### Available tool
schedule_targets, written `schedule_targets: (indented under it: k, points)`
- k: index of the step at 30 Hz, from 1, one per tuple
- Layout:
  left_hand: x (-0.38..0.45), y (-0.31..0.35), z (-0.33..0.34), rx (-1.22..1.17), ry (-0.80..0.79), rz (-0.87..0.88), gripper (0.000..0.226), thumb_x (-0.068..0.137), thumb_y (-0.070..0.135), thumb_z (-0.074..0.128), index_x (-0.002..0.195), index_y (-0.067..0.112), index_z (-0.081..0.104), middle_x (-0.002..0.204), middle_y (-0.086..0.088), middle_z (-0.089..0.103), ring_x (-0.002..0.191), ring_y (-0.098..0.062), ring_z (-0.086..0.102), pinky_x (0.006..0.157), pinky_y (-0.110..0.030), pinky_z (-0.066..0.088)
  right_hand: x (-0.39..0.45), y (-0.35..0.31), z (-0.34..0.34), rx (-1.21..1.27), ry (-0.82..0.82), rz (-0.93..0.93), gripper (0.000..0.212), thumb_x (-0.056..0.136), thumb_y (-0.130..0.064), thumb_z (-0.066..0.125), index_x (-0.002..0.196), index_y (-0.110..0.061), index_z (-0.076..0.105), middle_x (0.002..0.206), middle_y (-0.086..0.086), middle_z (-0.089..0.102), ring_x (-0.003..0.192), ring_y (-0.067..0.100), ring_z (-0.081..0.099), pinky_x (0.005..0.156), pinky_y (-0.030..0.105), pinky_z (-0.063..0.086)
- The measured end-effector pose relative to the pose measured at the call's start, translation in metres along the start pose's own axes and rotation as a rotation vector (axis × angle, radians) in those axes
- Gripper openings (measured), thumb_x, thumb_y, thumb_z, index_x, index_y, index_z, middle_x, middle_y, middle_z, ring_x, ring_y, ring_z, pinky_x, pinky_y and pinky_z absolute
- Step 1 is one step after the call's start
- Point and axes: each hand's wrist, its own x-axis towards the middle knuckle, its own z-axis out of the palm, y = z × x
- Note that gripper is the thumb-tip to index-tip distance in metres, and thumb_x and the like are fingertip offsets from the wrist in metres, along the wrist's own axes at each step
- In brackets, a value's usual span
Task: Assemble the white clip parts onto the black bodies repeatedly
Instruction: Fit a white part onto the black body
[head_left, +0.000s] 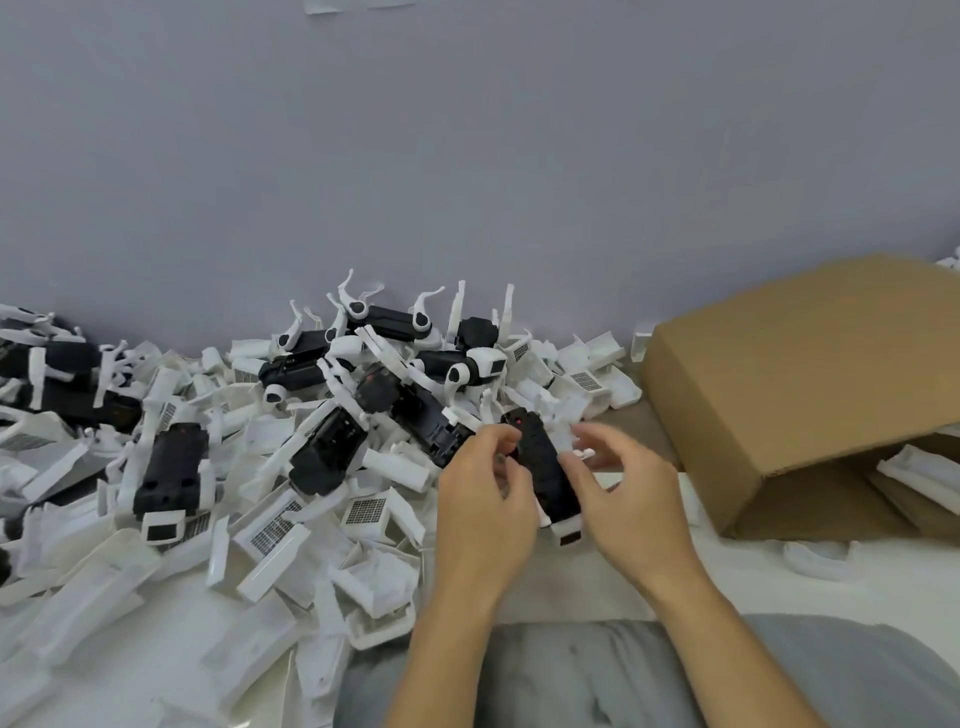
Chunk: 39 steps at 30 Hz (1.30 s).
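A black body (543, 467) with a small red dot and a white end cap stands tilted between my hands, just above my lap. My left hand (483, 493) grips its left side. My right hand (618, 483) holds its right side, with a small white clip part (582, 453) pinched at the fingertips against the body. A white piece shows at the body's upper right. Several more black bodies (171, 467) with white arms lie in the pile to the left and behind.
A heap of loose white clip parts (270, 530) covers the surface at left and centre. An open cardboard box (800, 374) lies on its side at right, with white parts inside. A grey wall (467, 156) stands behind. My grey-clad knees are at the bottom.
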Motion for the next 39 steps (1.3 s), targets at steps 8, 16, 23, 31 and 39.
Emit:
schedule_targets:
  k: [8,16,23,31,39]
  points:
    - [-0.001,0.005,-0.004,0.177,-0.202,0.282,0.061,0.081,-0.014,0.057,0.129,0.023,0.065,0.126,0.015,0.051,0.121,-0.004,0.042,0.100,-0.005,0.029,0.021,-0.010,-0.032,0.084,0.037,0.069,0.023,0.095,-0.016,0.064,0.076,-0.017,0.076,0.068,-0.007,0.072,0.065,0.011,0.063,0.063,0.027,0.047]
    - [-0.001,0.024,-0.001,0.251,-0.173,0.426,0.023,0.088,0.029,0.071,0.109,0.028,0.063,0.102,0.028,0.059,0.103,0.001,0.043,0.090,-0.018,0.024,0.035,-0.038,-0.069,0.286,-0.134,0.106,0.025,0.099,-0.026,0.063,0.082,-0.019,0.081,0.088,0.024,0.072,0.078,0.035,0.067,0.073,0.047,0.054]
    - [0.008,0.071,0.000,-0.238,-0.143,-0.017,0.014,0.093,0.034,0.071,0.099,0.022,0.068,0.086,0.005,0.074,0.079,-0.008,0.071,0.068,-0.026,0.057,0.029,-0.044,-0.061,0.643,-0.130,0.198,0.033,0.104,-0.019,0.051,0.091,-0.018,0.081,0.093,0.008,0.078,0.081,0.019,0.072,0.062,0.021,0.056]
    - [-0.003,0.039,0.019,-0.700,-0.036,-0.540,0.062,0.057,0.054,0.076,0.106,0.016,0.070,0.090,-0.002,0.078,0.082,-0.021,0.074,0.075,-0.041,0.060,0.021,-0.041,-0.036,0.325,-0.259,0.153,0.031,0.102,-0.013,0.054,0.087,-0.019,0.080,0.086,-0.006,0.077,0.087,0.010,0.071,0.075,0.020,0.054]
    - [0.011,0.021,0.023,-0.928,-0.089,-0.582,0.051,0.080,0.060,0.063,0.099,0.013,0.069,0.088,-0.009,0.074,0.079,-0.024,0.073,0.077,-0.044,0.054,-0.005,-0.034,-0.032,0.285,-0.124,0.177,0.031,0.104,-0.015,0.047,0.102,-0.024,0.077,0.096,-0.014,0.077,0.097,0.003,0.069,0.083,0.022,0.052]
